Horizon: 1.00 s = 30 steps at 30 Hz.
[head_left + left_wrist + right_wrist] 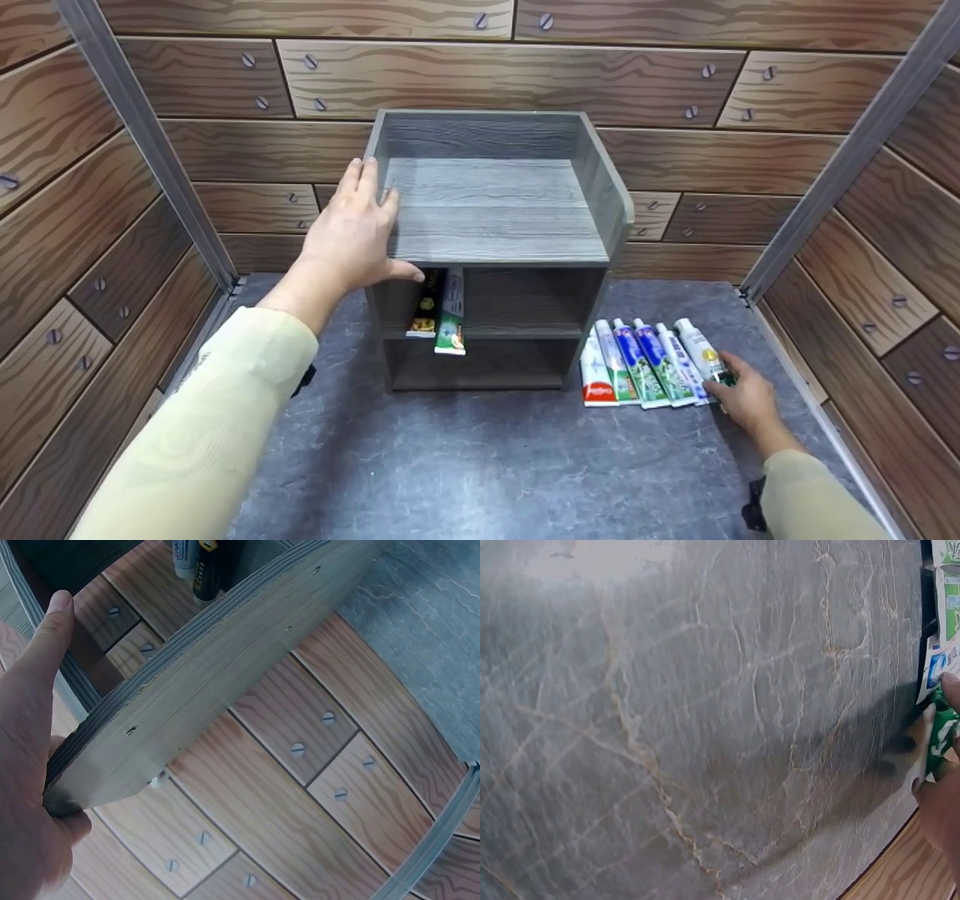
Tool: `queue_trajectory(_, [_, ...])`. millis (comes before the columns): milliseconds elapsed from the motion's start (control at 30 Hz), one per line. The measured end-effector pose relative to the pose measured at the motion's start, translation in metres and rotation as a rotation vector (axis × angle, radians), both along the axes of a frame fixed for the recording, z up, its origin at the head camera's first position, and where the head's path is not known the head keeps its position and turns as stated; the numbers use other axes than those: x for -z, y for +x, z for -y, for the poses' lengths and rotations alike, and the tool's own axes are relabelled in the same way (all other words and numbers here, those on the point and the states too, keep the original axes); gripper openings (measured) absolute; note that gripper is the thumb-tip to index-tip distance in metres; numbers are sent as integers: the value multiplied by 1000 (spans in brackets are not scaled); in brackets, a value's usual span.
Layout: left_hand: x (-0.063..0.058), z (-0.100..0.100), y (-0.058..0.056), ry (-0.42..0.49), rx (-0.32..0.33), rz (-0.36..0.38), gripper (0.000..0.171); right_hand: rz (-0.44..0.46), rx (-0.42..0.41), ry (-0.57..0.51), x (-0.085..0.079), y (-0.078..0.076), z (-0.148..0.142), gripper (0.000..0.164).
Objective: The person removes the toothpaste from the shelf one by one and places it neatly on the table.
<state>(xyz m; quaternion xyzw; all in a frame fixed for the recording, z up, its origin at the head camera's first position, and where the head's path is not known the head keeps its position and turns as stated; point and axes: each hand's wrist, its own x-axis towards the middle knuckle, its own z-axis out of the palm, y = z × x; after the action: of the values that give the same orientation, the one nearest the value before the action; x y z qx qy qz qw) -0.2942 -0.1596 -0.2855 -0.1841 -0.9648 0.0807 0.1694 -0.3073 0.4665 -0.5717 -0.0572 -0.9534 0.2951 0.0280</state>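
My left hand holds the left side panel of a small grey wooden shelf unit, the thumb at its front edge. In the left wrist view, that panel passes between the thumb and fingers of the left hand. On the middle shelf lie a black toothpaste tube and a green-and-white toothpaste tube. Right of the unit, my right hand pinches the green end of the rightmost toothpaste tube. That green end shows at the right wrist view's edge, partly hidden by fingers.
Several toothpaste tubes lie side by side on the grey marbled floor, beside the unit's right wall. Wood-patterned panels stand behind and on both sides, with metal corner posts between them.
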Motion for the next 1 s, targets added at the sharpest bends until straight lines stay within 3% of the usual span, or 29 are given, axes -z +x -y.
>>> queue_trajectory(500, [-1, -1, 1, 42, 7, 8, 127, 40, -21, -37, -7, 8, 6, 79])
queue_trajectory(833, [-2, -1, 1, 23, 8, 1, 128, 12, -3, -97, -17, 13, 14, 82])
queue_trajectory(1000, [-1, -1, 0, 31, 4, 16, 128, -67, 17, -123, -22, 16, 27, 81])
